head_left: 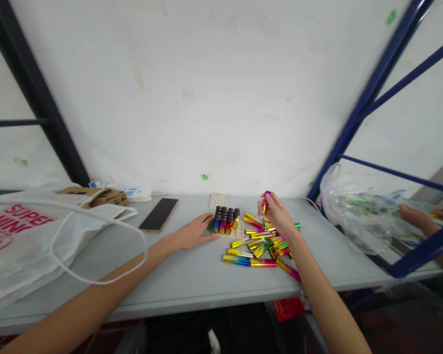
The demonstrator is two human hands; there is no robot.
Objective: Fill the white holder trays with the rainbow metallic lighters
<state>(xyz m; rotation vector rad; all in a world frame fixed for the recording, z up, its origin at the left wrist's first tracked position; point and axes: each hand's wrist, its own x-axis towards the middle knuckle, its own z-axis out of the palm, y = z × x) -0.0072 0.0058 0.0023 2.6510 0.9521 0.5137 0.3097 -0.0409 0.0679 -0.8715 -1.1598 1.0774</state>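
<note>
Black-topped, shiny multicoloured tubes that look like lighters (226, 221) stand upright in tight rows in a white holed tray (240, 230). My left hand (197, 231) lies at the left side of these rows, fingers and thumb apart, fingertips next to the tubes; contact is hard to tell. Over the table to the right, my right hand (275, 211) pinches a purple-and-gold metallic tube (266, 202), held roughly upright. Below it, many loose shiny tubes (261, 246) in gold, red, green and blue lie scattered, partly hidden by my right forearm.
Behind the rows lies another white holed tray (218, 200). A phone (159, 214) rests on the grey table (191, 280). Further left are a white bag (18, 236), a cable and cardboard (106, 196). A blue frame post (339, 142), plastic bag (346, 211) and another person's hands (416, 216) are right.
</note>
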